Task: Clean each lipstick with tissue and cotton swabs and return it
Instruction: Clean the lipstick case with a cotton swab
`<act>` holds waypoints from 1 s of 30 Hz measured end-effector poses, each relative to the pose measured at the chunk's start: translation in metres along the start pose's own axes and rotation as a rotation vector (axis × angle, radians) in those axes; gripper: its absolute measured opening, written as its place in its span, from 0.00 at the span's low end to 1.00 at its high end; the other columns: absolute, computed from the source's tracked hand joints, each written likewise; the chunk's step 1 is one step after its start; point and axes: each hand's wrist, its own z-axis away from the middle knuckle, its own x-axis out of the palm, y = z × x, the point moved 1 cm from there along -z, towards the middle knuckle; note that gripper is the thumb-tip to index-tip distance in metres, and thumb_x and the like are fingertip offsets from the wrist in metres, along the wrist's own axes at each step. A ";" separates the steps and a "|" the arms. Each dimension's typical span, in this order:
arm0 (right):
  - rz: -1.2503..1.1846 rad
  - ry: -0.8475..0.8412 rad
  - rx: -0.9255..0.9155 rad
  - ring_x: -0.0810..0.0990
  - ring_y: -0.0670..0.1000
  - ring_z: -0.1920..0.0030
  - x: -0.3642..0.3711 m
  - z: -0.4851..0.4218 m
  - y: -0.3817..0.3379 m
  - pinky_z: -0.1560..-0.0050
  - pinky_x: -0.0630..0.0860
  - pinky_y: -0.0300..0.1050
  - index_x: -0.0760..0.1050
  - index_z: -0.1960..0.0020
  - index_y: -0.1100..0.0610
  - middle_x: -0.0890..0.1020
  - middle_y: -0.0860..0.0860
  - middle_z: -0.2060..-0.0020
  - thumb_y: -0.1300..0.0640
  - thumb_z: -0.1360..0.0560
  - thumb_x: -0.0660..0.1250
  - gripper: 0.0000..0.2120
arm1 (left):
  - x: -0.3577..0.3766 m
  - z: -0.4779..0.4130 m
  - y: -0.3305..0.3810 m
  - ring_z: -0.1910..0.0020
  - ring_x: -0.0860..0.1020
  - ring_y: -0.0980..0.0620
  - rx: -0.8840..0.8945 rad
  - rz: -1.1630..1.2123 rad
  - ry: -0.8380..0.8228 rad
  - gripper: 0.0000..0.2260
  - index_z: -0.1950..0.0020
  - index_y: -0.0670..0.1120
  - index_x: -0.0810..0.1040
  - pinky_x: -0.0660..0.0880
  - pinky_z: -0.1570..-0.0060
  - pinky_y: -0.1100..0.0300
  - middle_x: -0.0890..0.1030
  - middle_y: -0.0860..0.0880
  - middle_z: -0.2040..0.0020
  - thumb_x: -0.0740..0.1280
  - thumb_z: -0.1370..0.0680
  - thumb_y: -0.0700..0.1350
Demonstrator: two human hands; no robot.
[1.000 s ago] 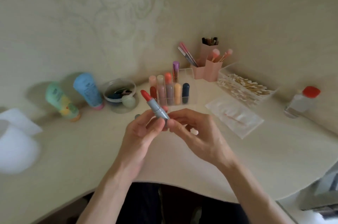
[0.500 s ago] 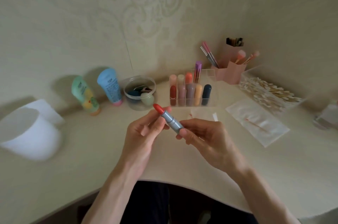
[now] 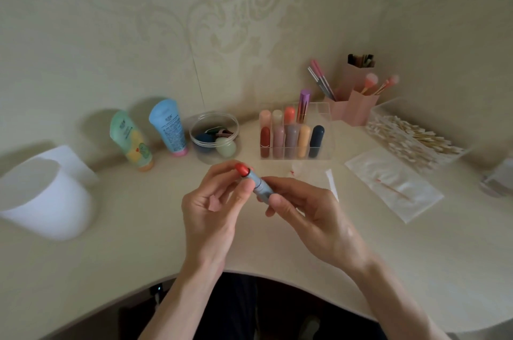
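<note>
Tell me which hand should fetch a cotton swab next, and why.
Right, probably. The box of cotton swabs and the tissue lie on the right of the table, nearer the right hand. The left hand also pinches the lipstick, so it could hold it alone.

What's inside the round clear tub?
A dark blue sponge, a pale green sponge and a small brown item behind them, all in the tub. Anything beneath them is covered.

Tilted open red lipstick [image 3: 255, 180] midair

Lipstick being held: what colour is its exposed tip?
Orange-red lipstick tip on a silvery-blue tube; head view.
</note>
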 end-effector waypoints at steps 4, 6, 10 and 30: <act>0.058 0.086 -0.038 0.82 0.50 0.56 0.002 -0.001 0.001 0.52 0.78 0.45 0.84 0.41 0.50 0.86 0.44 0.54 0.54 0.21 0.73 0.10 | -0.002 0.002 -0.001 0.46 0.84 0.43 0.019 0.000 0.028 0.06 0.53 0.44 0.88 0.79 0.44 0.57 0.85 0.46 0.49 0.80 0.29 0.42; 0.095 0.165 -0.063 0.80 0.51 0.58 0.003 -0.001 0.001 0.53 0.76 0.43 0.84 0.44 0.49 0.84 0.42 0.57 0.53 0.25 0.76 0.10 | 0.000 0.004 -0.001 0.47 0.85 0.44 0.029 0.002 0.061 0.06 0.54 0.44 0.88 0.79 0.44 0.58 0.85 0.48 0.50 0.81 0.29 0.41; 0.167 0.170 -0.115 0.82 0.48 0.52 0.006 -0.001 0.001 0.51 0.74 0.37 0.83 0.40 0.52 0.84 0.42 0.52 0.52 0.23 0.75 0.13 | 0.005 0.005 0.000 0.48 0.85 0.47 0.020 0.003 0.101 0.09 0.52 0.38 0.86 0.79 0.44 0.60 0.86 0.48 0.50 0.76 0.29 0.40; 0.131 0.045 -0.048 0.83 0.48 0.52 0.004 0.000 0.008 0.47 0.74 0.35 0.84 0.39 0.53 0.85 0.39 0.54 0.56 0.20 0.69 0.12 | 0.001 0.005 0.002 0.40 0.83 0.45 -0.007 -0.108 -0.177 0.10 0.41 0.40 0.84 0.78 0.41 0.60 0.84 0.42 0.40 0.67 0.20 0.37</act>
